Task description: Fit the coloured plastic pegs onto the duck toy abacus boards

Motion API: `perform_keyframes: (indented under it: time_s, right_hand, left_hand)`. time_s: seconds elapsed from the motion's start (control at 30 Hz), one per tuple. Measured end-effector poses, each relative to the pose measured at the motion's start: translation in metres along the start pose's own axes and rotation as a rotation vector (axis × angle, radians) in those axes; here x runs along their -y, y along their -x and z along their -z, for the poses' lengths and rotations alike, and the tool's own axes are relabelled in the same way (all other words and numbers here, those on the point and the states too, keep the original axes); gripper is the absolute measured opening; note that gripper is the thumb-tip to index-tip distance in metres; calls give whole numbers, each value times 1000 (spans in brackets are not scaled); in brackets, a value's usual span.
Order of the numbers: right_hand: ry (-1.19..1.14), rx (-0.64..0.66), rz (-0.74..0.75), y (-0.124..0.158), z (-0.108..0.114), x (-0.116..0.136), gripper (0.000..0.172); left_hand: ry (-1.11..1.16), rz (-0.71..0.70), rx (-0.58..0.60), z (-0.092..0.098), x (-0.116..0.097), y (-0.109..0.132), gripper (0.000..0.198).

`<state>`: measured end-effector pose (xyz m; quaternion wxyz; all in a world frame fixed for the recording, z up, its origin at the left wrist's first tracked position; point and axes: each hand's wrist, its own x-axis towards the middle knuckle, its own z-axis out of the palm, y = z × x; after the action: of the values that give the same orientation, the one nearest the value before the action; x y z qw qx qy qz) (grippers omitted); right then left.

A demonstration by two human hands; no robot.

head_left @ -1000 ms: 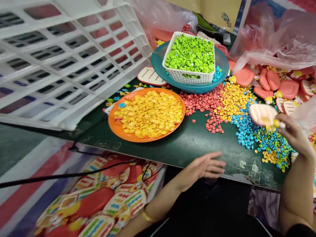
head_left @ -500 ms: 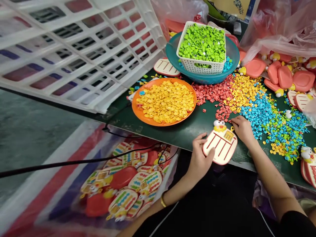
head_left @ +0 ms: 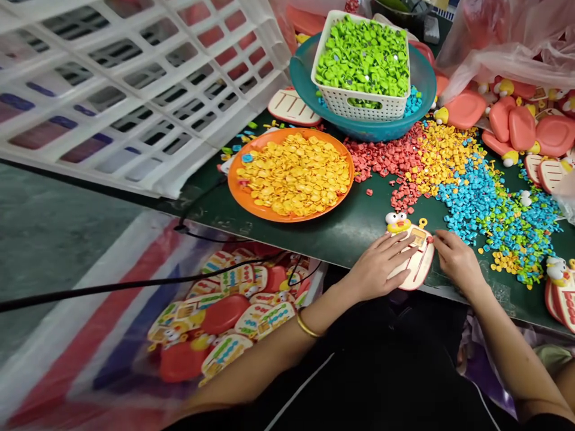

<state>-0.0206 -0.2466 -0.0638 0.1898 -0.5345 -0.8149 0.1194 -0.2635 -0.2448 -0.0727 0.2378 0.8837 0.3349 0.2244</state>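
Observation:
A cream toy board with a yellow duck head [head_left: 415, 254] lies at the near edge of the dark green table [head_left: 354, 230]. My left hand [head_left: 381, 263] rests flat on top of it, fingers stretched out. My right hand [head_left: 456, 258] sits at the board's right edge, fingers curled and pinched, touching it near a small red piece; what they hold, if anything, is too small to make out. Just beyond lie heaps of red beads [head_left: 389, 164], yellow beads [head_left: 442, 152] and blue beads [head_left: 476, 197].
An orange plate of yellow discs [head_left: 291, 176] sits left of centre. A white basket of green pieces [head_left: 363, 60] stands in a teal bowl. A white crate [head_left: 130, 84] leans at left. Pink toy shells [head_left: 521, 129] lie at right. A bag of finished boards [head_left: 224, 323] is below.
My left hand slid from the board's left edge onto its top. My right hand came down from the red beads to the board's right edge. The view shifted slightly.

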Motion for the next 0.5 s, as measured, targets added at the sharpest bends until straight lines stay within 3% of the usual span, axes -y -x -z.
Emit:
perform_keyframes:
  time_s: [0.17, 0.5]
  right_hand:
    - [-85, -167, -79, -2, 3, 8, 33]
    - [-166, -228, -144, 0, -12, 18, 29]
  left_hand:
    - [6, 71, -40, -8, -18, 1, 50]
    - [45, 131, -168, -22, -26, 2, 48]
